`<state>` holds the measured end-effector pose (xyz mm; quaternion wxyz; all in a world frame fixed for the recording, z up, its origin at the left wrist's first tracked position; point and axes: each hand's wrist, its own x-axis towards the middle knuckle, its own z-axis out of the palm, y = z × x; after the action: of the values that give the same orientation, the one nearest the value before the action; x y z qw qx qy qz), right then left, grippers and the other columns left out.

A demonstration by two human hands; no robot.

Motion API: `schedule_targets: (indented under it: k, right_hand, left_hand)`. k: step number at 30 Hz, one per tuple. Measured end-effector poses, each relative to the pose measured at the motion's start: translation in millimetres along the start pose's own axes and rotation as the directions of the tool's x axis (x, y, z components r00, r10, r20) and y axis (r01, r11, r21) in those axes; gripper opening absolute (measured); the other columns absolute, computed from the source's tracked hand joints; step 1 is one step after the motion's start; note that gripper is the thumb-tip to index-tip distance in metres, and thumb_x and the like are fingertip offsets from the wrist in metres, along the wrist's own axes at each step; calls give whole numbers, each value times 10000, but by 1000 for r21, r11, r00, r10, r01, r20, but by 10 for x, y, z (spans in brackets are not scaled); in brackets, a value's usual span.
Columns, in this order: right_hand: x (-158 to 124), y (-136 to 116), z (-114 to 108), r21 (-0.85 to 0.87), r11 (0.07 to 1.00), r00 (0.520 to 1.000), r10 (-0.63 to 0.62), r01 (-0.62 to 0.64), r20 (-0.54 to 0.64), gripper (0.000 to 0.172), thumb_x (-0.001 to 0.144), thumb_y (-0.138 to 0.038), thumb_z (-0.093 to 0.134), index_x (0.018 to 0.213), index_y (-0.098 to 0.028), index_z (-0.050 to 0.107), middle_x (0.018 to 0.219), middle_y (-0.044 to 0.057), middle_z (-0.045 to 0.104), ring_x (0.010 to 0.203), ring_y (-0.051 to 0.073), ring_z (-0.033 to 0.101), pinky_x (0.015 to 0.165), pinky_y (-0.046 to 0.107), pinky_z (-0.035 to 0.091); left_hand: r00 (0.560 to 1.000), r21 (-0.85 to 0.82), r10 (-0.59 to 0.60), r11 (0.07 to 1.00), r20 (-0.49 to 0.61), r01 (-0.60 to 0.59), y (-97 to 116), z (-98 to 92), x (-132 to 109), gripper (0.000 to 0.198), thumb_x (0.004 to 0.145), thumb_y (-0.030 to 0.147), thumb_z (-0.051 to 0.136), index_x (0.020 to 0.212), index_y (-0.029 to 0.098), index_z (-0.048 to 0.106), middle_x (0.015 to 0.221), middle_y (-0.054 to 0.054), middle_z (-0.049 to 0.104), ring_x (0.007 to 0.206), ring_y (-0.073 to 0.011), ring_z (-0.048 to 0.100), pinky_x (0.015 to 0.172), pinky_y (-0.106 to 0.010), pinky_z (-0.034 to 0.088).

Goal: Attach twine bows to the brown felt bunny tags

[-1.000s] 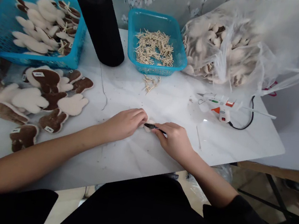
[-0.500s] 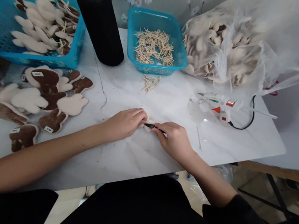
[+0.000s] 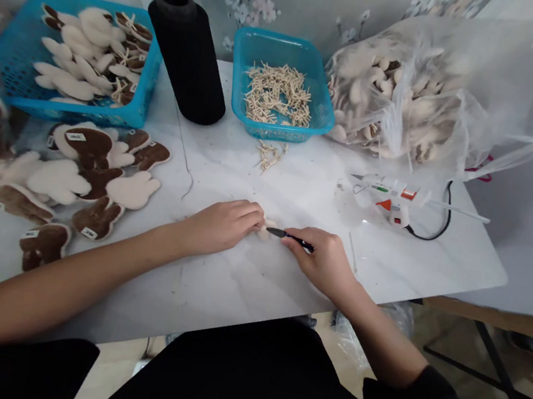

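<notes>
Here we are at the white marble-look tabletop [image 3: 233, 282], and the work is happening right at its centre: the person is bent over a small cream plush piece [image 3: 268, 229], which is lying between the two hands, mostly hidden by them. The left hand [image 3: 222, 226] is resting on the table with its fingers curled together, and the fingertips are pressing up against the piece, though I can't tell whether they are actually pinching it. The right hand [image 3: 322, 259] is pinching a slim black pen-like tool [image 3: 288, 235] between thumb and fingers, and its pointed end is aiming left at the piece, just beside it or touching, too small to tell. This looks like close detail work on that one piece. Off to the left, rabbit-shaped plush pieces are lying in loose rows, a cream one [image 3: 133, 190] among the brown-backed ones [image 3: 98, 217], and small white tags [image 3: 88, 233] are showing printed marks too tiny to read. Further up, a blue mesh basket [image 3: 78, 112] is holding more pieces, a black thread cone [image 3: 187, 59] is standing upright, and a teal tray [image 3: 276, 135] is holding tan twig-like bows [image 3: 277, 97], while a hot glue gun [image 3: 396, 196] is lying on the right, with no brand readable
</notes>
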<state>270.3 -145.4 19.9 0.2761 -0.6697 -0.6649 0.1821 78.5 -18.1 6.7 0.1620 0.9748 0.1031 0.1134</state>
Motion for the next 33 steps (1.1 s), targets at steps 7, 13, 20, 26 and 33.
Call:
schedule_targets:
  k: [7,13,20,26,33]
  right_hand:
    - [2,-63,148,-79,995,997,-58,61,41,226,893,-297,508,985,-195,688,840,59,705,758,185,643,691,292,481]
    - [17,-79,160,-176,981,996,-79,83,29,234,901,-297,496,975,-181,686,809,61,697,730,183,629,662,284,462]
    - [38,-141,160,-248,965,996,-75,82,37,229,904,-287,497,951,-168,687,766,50,682,700,171,607,624,269,416]
    - [40,-207,135,-324,943,996,-54,77,77,238,910,-276,481,970,-161,680,750,51,668,697,179,584,595,278,362]
    - [82,-213,124,-330,940,993,-57,89,108,235,908,-252,473,939,-153,685,765,59,676,701,182,597,592,279,358]
  left_hand:
    - [999,0,-32,999,6,32,1,11,3,162,934,186,358,891,157,512,955,-54,605,848,-153,572,727,-270,442]
    - [999,-26,-53,998,3,53,-15,24,4,156,932,184,359,891,158,508,951,-52,600,842,-152,572,719,-268,437]
    - [998,-24,-63,998,-7,63,-2,25,21,145,926,183,368,872,162,501,921,-43,600,822,-152,565,706,-269,431]
    - [998,-22,-53,998,-16,53,4,26,21,166,931,190,352,868,162,503,902,-43,600,806,-151,557,702,-271,427]
    - [997,-32,-73,997,4,73,5,32,29,155,928,189,359,873,163,502,907,-44,595,804,-151,550,697,-268,416]
